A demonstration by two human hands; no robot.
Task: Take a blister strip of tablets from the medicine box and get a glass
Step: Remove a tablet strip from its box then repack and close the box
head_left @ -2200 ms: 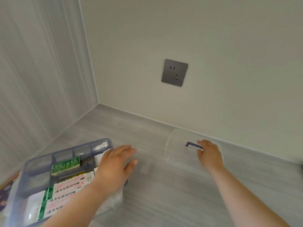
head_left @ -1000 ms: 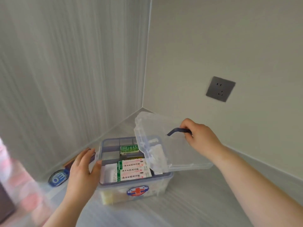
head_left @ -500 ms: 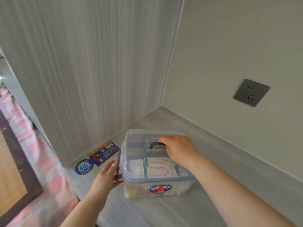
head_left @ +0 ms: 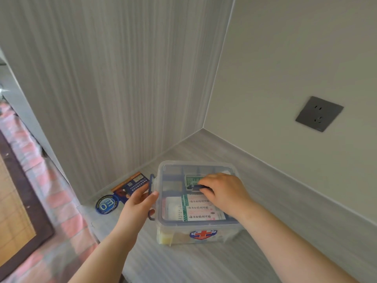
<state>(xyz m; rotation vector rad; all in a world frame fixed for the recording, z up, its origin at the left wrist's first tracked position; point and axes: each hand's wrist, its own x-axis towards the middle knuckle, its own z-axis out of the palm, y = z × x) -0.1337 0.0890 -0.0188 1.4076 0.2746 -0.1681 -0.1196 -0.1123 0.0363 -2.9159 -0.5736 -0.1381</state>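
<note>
The clear plastic medicine box (head_left: 179, 237) with a red-cross sticker (head_left: 203, 234) stands on the grey counter in the corner. Its clear lid (head_left: 173, 172) sits on top. White and green medicine cartons (head_left: 200, 209) show through the lid. My right hand (head_left: 224, 190) lies on the lid with its fingers curled over the dark lid handle (head_left: 193, 187). My left hand (head_left: 136, 205) is at the box's left side, with thumb and fingers closed on the blue side latch (head_left: 151, 180). I see no blister strip and no glass.
A round blue badge (head_left: 106, 204) and a dark blue card (head_left: 130, 184) lie left of the box against the striped wall. A grey wall socket (head_left: 319, 113) is on the right wall. The counter edge drops off at the left to a pink checked cloth (head_left: 40, 180).
My right hand carried the lid from the counter on the right onto the box, where it now sits flat. My left hand moved from the box's rim to the side latch.
</note>
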